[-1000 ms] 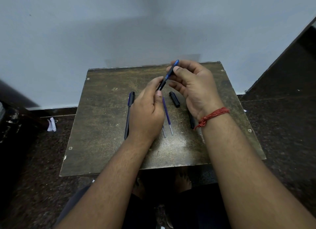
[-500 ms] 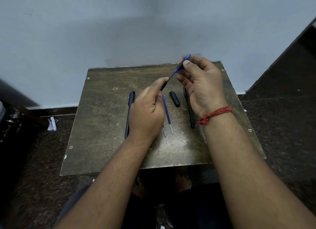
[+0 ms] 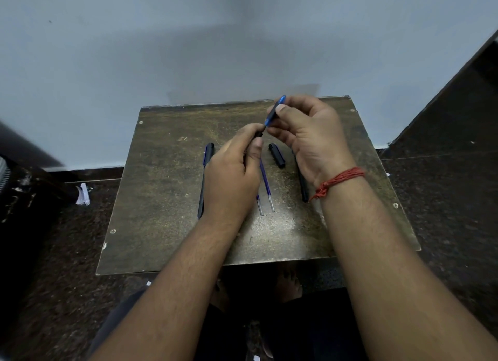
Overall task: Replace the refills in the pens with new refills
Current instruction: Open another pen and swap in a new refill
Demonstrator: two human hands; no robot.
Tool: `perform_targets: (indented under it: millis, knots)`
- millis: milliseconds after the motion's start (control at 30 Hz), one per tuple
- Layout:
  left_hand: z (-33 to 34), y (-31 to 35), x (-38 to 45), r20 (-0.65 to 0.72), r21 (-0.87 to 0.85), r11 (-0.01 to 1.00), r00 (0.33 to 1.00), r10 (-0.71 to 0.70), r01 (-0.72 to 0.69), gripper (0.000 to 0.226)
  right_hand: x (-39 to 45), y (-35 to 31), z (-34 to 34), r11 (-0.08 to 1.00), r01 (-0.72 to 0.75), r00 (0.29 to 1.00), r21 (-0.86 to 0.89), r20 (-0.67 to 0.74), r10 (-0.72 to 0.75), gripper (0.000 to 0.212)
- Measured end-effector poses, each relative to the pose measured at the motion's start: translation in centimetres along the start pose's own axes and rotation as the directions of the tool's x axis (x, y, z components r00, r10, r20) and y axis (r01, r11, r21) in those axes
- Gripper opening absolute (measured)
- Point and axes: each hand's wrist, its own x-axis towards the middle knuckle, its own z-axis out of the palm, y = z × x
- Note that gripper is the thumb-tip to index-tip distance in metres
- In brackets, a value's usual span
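Over the small brown table (image 3: 161,199), my left hand (image 3: 231,177) grips a dark pen barrel (image 3: 259,133), most of it hidden in the fist. My right hand (image 3: 310,137) pinches the blue tip section (image 3: 275,111) right at the barrel's mouth. Two loose blue refills (image 3: 266,185) lie side by side on the table under my hands. A black cap (image 3: 277,155) lies beside them. A capped dark pen (image 3: 205,177) lies to the left, and another dark pen (image 3: 303,185) shows partly under my right wrist.
The table stands against a pale blue wall (image 3: 188,51). Dark speckled floor surrounds it, with a scrap of paper (image 3: 82,194) at the left. My feet (image 3: 288,282) show below the table's front edge.
The blue tip section, pulled away up and right half a second ago, has come back down to the barrel in my left hand. The hands are closer together.
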Motion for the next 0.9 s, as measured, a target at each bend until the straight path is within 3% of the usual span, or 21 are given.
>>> perform_targets:
  millis: [167,567,733,800,900]
  knots:
    - [0.0,-0.2,0.0,-0.037,0.051,0.998,0.999,-0.021,0.023,0.01,-0.3,0.1,0.3,0.997,-0.01,0.998,-0.078,0.056,0.015,0.009]
    - [-0.3,0.4,0.7,-0.04,0.063,0.998,0.999,0.022,-0.019,0.01,-0.8,1.0,2.1,0.994,0.107,0.991,0.01,-0.084,-0.106,0.009]
    - [-0.4,0.1,0.3,-0.018,0.101,0.995,1.0,0.001,0.001,0.01,0.5,-0.6,0.3,0.941,0.139,0.968,0.308,-0.242,-0.064,0.019]
    - [-0.3,0.3,0.3,-0.017,0.064,0.998,1.0,-0.023,0.024,0.01,0.9,-1.1,-1.0,0.964,0.147,0.956,0.222,-0.283,-0.081,0.017]
    - [0.0,0.5,0.3,-0.038,0.025,0.999,0.998,-0.045,0.046,0.01,0.9,-0.6,-1.8,0.976,0.125,0.948,-0.177,-0.268,-0.17,0.013]
